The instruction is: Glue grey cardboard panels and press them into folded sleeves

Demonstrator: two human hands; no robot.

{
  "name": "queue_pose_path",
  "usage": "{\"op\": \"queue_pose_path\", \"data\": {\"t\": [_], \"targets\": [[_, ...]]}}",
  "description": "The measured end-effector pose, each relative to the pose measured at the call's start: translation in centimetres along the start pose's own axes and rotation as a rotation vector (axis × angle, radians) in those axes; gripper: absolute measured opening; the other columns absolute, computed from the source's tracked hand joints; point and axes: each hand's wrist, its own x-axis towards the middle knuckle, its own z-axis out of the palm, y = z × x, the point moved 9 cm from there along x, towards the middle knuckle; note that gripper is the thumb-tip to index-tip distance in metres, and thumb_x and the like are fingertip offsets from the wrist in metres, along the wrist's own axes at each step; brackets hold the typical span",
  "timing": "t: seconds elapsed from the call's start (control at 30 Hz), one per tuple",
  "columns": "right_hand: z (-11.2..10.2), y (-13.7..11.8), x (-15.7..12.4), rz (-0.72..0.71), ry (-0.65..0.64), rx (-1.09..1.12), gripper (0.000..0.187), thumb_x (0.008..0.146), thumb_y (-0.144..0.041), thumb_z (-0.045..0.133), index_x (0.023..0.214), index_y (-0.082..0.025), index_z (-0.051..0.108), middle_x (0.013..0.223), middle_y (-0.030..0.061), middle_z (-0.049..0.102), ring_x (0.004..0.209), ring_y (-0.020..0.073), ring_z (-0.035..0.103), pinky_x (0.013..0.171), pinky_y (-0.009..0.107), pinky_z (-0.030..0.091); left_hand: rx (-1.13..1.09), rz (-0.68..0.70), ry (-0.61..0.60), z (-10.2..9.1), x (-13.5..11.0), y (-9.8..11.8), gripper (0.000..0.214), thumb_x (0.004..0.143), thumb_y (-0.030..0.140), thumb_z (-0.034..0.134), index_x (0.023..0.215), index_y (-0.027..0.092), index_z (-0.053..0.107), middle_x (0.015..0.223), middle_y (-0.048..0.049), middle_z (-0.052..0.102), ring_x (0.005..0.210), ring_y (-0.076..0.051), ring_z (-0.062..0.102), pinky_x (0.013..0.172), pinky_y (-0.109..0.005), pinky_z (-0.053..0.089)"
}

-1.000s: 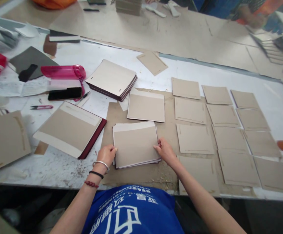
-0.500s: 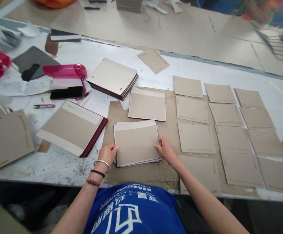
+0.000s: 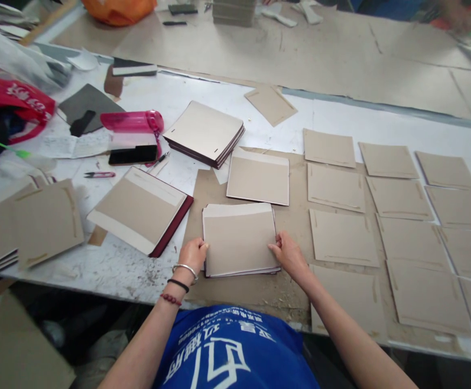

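A beige cardboard panel [image 3: 239,240] with a pale strip along its far edge lies on top of a small stack in front of me. My left hand [image 3: 193,255] pinches the panel's left edge, its fingers closed. At the opposite edge my right hand [image 3: 291,254] is closed too, thumb on top and fingers beneath. Dark maroon edges of the lower pieces peek out under the panel. Just beyond sits another white-bordered panel [image 3: 258,178]. To the left lies a larger stack of maroon-edged panels [image 3: 140,208].
Several cardboard pieces with brownish edge strips [image 3: 343,235] are laid in rows at right. Behind stands a pile of covers [image 3: 205,129]. At left are a pink bottle [image 3: 132,122], a black phone [image 3: 133,155], thread snips [image 3: 99,174] and a red bag [image 3: 16,102]. Another person's hand shows far right.
The view has shifted left, so everything appears further right. Both hands keep their grip on the panel, which lies slightly straighter over the stack.
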Motion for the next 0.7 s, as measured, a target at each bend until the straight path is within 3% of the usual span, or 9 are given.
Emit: {"op": "queue_pose_path", "data": {"t": [0.7], "targets": [[-0.21, -0.35, -0.31, 0.041, -0.002, -0.055, 0.018, 0.074, -0.017, 0.060, 0.087, -0.017, 0.048, 0.073, 0.0006, 0.055, 0.068, 0.0138, 0.051, 0.062, 0.023, 0.034, 0.226, 0.043, -0.032, 0.50, 0.20, 0.68, 0.025, 0.081, 0.026, 0.037, 0.079, 0.016, 0.060, 0.086, -0.0122, 0.068, 0.083, -0.024, 0.062, 0.068, -0.029, 0.040]]}}
